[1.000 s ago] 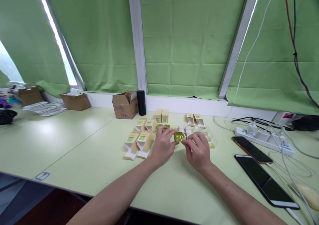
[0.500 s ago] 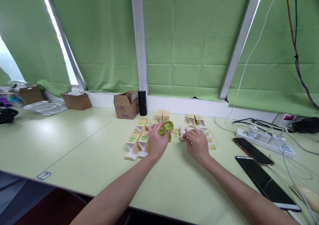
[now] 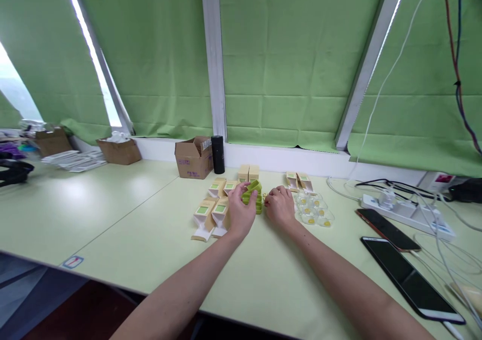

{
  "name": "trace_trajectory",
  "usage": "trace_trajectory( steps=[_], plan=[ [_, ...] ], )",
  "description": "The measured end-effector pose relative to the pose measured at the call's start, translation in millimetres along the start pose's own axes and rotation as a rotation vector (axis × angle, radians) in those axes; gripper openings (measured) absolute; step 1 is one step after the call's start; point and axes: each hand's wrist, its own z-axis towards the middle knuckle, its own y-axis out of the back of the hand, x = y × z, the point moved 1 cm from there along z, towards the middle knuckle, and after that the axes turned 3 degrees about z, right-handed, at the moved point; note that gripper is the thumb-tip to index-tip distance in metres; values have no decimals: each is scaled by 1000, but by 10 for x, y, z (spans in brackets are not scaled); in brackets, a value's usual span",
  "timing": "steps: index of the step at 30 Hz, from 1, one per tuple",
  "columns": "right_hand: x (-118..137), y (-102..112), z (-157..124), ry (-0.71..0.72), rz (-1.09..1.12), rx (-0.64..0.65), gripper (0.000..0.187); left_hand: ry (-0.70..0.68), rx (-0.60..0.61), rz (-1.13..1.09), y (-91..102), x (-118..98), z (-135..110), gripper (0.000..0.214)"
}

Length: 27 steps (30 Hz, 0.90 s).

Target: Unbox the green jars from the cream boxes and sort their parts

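My left hand (image 3: 242, 210) is curled against small green plastic containers (image 3: 257, 199), thumb and fingers on either side of them. The top container stands tilted above the others. To their right, my right hand (image 3: 280, 205) is bent downward with its fingertips drawn together at the tiny yellow pieces (image 3: 264, 197) on the table. Whatever those fingertips hold is hidden. Clear round cups with yellow centres (image 3: 309, 214) stand in rows right of that hand. Beside my left hand are cream cardboard boxes with green labels (image 3: 204, 214), their lower flaps open.
Two cream boxes (image 3: 248, 172) stand at the back, and two more open ones (image 3: 299, 182) lie farther right. A brown carton (image 3: 191, 160) and a black bottle (image 3: 217, 155) are near the wall. Phones (image 3: 408, 274), cables and a power strip (image 3: 410, 218) occupy the right side.
My right hand has shifted left from the pale pieces near the clear cups to the tiny yellow pieces. The green container at my left hand has tipped up over the others.
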Motion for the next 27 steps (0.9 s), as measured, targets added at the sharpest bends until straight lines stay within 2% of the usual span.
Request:
trace_trajectory(
  steps=[9,15,21,24,27],
  plan=[
    [54,-7,-28,23,-48,-19,24,39,6,-79,-27,35,6,26],
    [-24,183,-205,49,-36,-75,23,177,75,-276,-59,-8,15,30],
    [78,357,-617,1,53,157,20,514,315,-661,-118,-67,-42,32],
    [142,374,-752,-1,96,228,21,610,357,-789,-121,-75,-68,27],
    [157,378,-778,8,131,261,20,668,367,-820,-110,-80,-70,22]
  ],
)
